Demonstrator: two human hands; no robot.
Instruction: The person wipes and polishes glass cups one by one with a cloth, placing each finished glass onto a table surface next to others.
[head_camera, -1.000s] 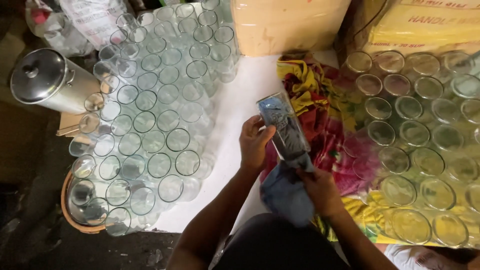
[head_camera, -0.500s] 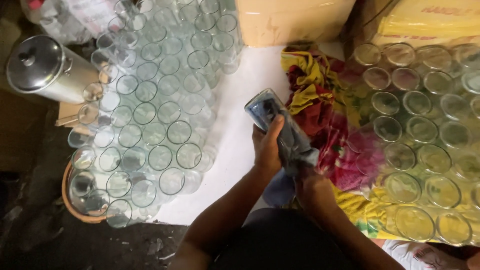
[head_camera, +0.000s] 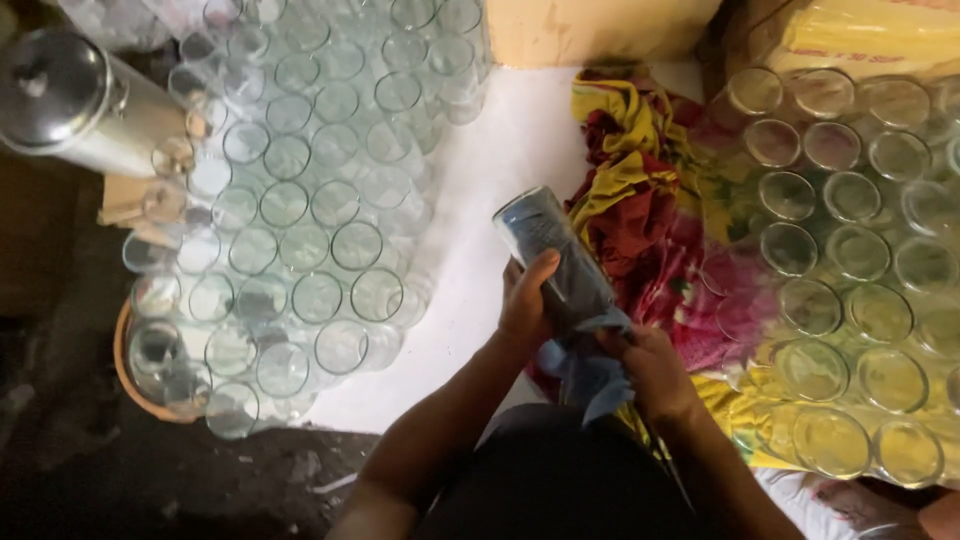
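My left hand (head_camera: 527, 303) grips a tall clear drinking glass (head_camera: 545, 245) around its side, the base pointing away from me. A blue cloth (head_camera: 585, 365) is stuffed into the glass's open end and hangs below it. My right hand (head_camera: 655, 368) holds that cloth at the mouth of the glass. Both hands are over the edge of a white sheet (head_camera: 480, 200), just in front of my dark-clothed lap.
Many upright glasses (head_camera: 290, 210) crowd the left side, some in a round tray (head_camera: 130, 370). More glasses (head_camera: 860, 270) stand at right on a red and yellow patterned cloth (head_camera: 640, 200). A steel canister (head_camera: 70, 105) lies far left; cardboard boxes (head_camera: 590, 30) sit at the back.
The glass has tilted and swung slightly left, and my left hand has shifted its grip along it. My right hand with the cloth stayed at the glass's mouth.
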